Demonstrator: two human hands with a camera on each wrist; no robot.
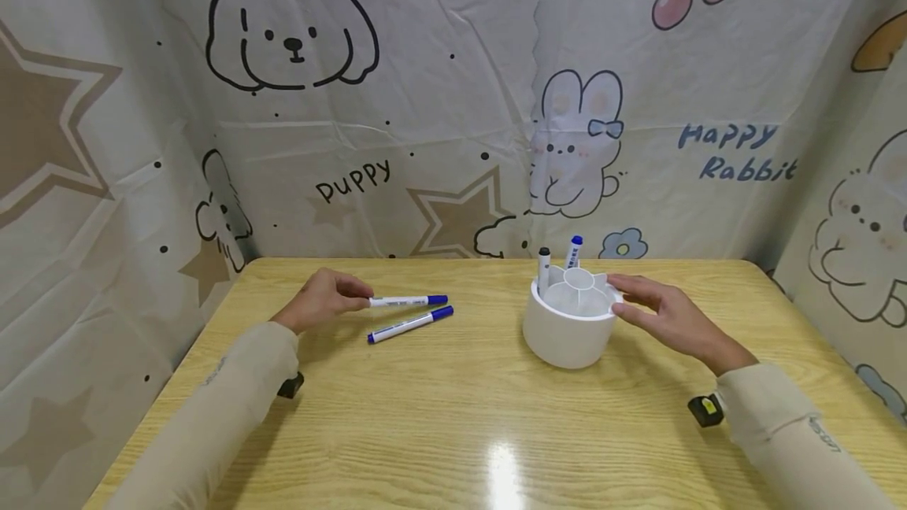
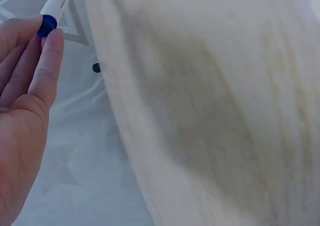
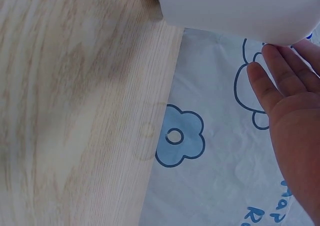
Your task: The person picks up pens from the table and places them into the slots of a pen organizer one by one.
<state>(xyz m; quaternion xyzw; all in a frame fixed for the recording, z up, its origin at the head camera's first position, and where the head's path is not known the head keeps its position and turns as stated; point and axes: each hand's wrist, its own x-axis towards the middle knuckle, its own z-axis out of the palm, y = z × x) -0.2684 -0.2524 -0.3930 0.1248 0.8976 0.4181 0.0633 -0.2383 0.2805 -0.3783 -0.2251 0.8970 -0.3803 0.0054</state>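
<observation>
On the left, my left hand (image 1: 325,299) pinches a white whiteboard marker (image 1: 400,301) by its near end, thumb against fingers. In the left wrist view its blue end (image 2: 47,26) sits between the fingertips. A second white marker with a blue cap (image 1: 411,325) lies on the table just in front of it. To the right stands a round white pen holder (image 1: 570,341) with a divided top. One black-capped marker (image 1: 543,270) and one blue-ended marker (image 1: 575,252) stand in it. My right hand (image 1: 669,317) touches the holder's right rim with nearly straight fingers (image 3: 282,73).
The wood-grain table (image 1: 425,415) ends at a cloth backdrop (image 1: 453,101) printed with cartoon animals and stars, which also hangs along both sides. Dark wrist devices sit under both sleeves, one at the right cuff (image 1: 706,410).
</observation>
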